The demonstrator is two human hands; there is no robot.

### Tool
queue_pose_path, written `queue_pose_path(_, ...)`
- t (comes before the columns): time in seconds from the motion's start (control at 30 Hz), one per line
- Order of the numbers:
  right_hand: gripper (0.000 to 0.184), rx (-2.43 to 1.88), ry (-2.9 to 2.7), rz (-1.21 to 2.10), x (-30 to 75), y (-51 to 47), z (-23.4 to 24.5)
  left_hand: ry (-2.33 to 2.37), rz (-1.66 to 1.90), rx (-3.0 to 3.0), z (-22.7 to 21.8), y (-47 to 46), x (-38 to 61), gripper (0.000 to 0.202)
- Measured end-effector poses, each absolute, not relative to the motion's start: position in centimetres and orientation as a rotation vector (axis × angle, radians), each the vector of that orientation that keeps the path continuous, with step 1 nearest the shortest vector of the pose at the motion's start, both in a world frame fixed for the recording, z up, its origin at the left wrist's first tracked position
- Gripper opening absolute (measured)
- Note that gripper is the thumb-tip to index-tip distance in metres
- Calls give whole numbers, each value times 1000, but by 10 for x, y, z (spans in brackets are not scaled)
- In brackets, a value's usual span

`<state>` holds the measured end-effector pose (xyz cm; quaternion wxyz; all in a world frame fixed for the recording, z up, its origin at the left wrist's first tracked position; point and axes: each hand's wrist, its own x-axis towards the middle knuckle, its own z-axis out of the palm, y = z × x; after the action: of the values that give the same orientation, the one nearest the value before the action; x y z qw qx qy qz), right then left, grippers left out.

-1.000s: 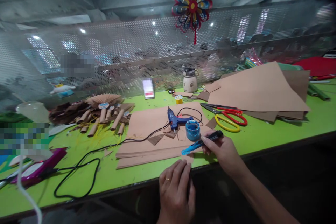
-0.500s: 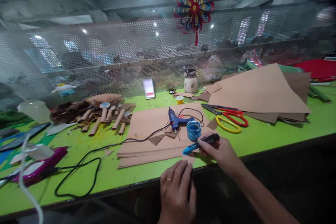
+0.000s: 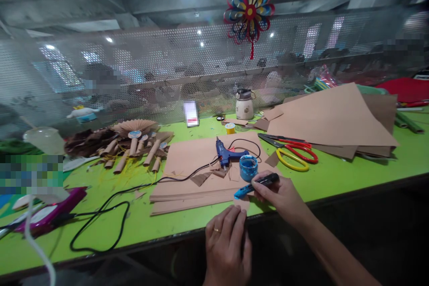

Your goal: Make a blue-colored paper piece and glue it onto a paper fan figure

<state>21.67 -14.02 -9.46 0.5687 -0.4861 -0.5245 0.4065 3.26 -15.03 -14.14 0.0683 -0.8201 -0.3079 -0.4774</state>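
My right hand grips a blue and black utility knife, its blue tip pointing left over a small round brown paper piece at the table's front edge. Resting on the near edge of that piece, my left hand has its fingers flat and together and a ring on one finger. Just behind the knife stand a blue round tub and a blue glue gun on a stack of brown paper sheets.
Red and yellow scissors lie right of the glue gun. Large brown sheets sit at the back right. Rolled paper tubes and a fan lie at left. A black cord loops over the green table.
My right hand and the knife have shifted slightly left and nearer, over the small round paper piece. My left hand stays in place.
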Motion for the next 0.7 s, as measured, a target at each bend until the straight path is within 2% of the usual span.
queue_pose_path(0.7,27,-1157,-1167,879,217,-141,-95,-936,-1409,-2465,-143,-151,33,38)
